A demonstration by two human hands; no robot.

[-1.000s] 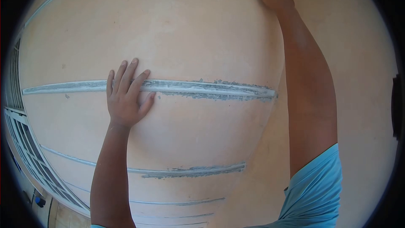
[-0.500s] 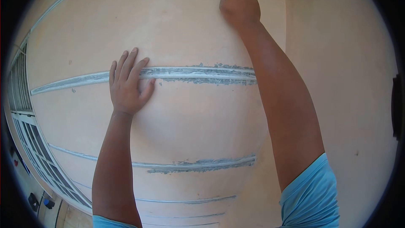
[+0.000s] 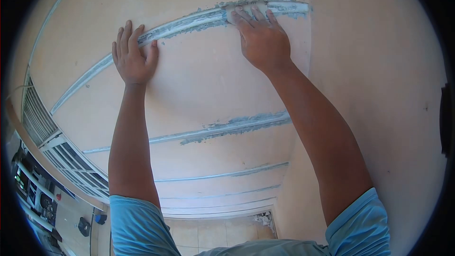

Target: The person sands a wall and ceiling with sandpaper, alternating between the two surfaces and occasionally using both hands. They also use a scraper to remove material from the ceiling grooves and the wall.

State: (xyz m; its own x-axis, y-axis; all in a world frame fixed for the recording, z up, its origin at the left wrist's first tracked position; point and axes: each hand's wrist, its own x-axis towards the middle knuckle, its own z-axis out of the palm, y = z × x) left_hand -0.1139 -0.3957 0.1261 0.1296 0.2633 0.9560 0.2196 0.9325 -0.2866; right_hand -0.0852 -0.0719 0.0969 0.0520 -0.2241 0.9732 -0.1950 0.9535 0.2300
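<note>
My right hand [image 3: 265,42] presses a folded piece of sandpaper [image 3: 231,13] against a raised pale strip [image 3: 189,24] edged with rough grey patches. Blue print shows on the sandpaper's left end, and the fingers cover most of the rest. Farther left, my left hand [image 3: 132,59] lies with spread fingers on the peach-coloured surface [image 3: 204,71], its fingertips over and above the same strip. Nothing is held in it.
Below runs another strip [image 3: 232,127] with grey patches, then several thinner ones. A plain wall [image 3: 369,66] adjoins on the right. At left are a slatted vent [image 3: 38,111] and a barred window [image 3: 76,166]. Tiles [image 3: 208,234] show at the bottom.
My right hand has come down with the sandpaper from the bare surface above onto the strip. The view has tilted, showing more below. My left hand stays on the same strip.
</note>
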